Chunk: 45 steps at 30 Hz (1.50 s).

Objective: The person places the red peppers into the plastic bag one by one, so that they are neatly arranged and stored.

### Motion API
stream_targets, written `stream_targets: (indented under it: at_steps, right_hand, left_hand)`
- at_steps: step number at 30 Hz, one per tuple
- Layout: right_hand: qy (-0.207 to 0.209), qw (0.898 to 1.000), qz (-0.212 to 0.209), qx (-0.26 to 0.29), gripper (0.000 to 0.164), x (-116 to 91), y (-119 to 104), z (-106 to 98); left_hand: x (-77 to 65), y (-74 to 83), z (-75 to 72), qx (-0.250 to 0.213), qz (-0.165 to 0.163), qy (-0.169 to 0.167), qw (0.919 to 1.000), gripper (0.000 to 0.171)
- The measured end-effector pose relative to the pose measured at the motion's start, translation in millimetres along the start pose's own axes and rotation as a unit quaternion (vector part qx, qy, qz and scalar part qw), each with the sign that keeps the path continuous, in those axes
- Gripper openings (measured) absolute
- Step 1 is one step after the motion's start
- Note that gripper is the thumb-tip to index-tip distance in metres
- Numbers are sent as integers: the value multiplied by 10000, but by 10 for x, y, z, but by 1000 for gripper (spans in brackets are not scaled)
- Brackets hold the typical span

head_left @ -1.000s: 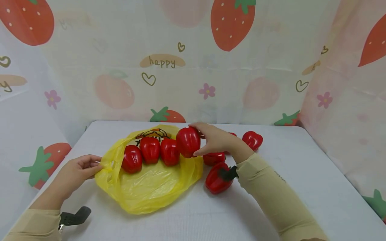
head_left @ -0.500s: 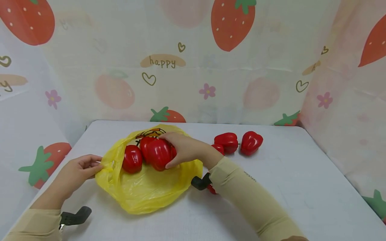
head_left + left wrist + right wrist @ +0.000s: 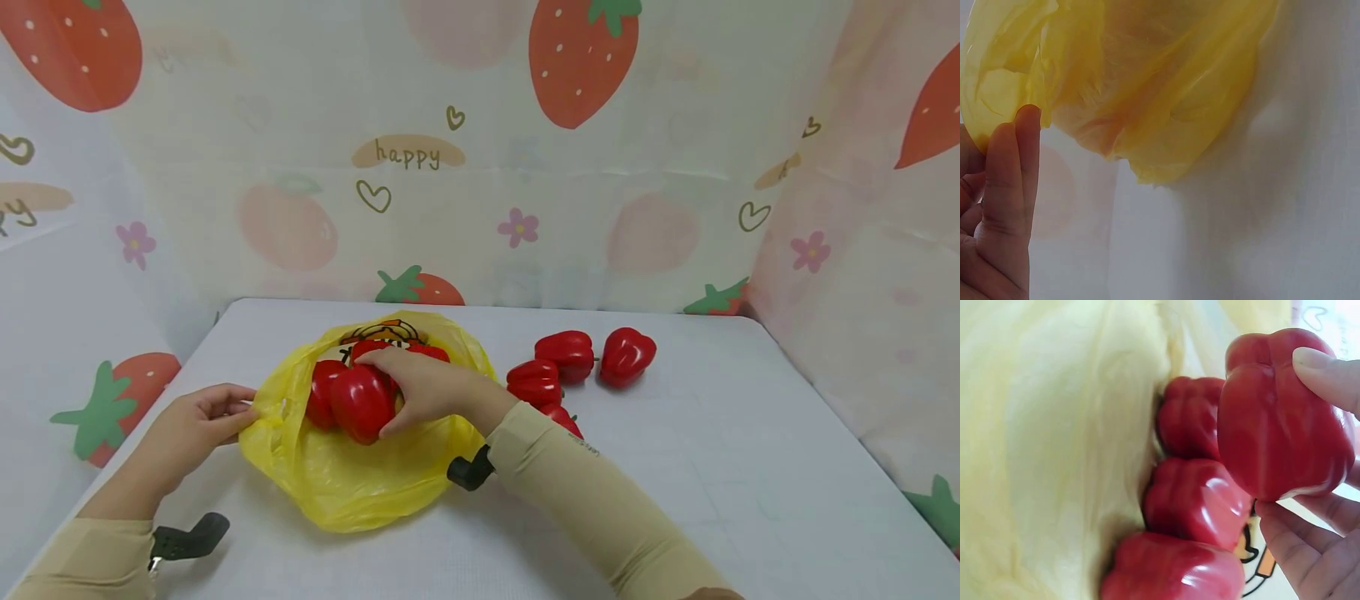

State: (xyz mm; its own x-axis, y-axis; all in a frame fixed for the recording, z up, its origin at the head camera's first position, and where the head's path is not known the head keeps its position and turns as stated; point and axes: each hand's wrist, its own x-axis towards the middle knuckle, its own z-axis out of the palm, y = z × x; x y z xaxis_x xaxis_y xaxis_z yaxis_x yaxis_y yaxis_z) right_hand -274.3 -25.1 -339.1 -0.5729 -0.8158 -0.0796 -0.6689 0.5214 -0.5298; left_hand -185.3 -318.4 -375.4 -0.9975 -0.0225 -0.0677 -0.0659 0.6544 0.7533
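Roughly halfway, it seems

Three red peppers (image 3: 1191, 500) lie inside one yellow bag (image 3: 360, 496); the right hand (image 3: 427, 385) grips a fourth pepper (image 3: 363, 406) at the bag's opening (whether it touches the others is unclear). Four loose peppers (image 3: 566, 357) on the table (image 3: 735, 467) seem left to bag. Apart from it, the left hand (image 3: 189, 433) pinches the bag's rim.

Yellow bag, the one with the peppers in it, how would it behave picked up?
The yellow bag will probably flop, since its plastic looks creased and translucent. It's likely light itself, but would probably sag under the red peppers lying in it. Its mouth may droop without the left hand, which pinches its edge.
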Motion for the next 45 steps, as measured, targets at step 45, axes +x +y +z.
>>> stream_targets:
  at_steps: [45]
  right_hand:
    - [-918, 9916, 548, -728, 86, 259, -355, 462]
  left_hand:
    - [-63, 4, -40, -93, 140, 27, 9999, 50]
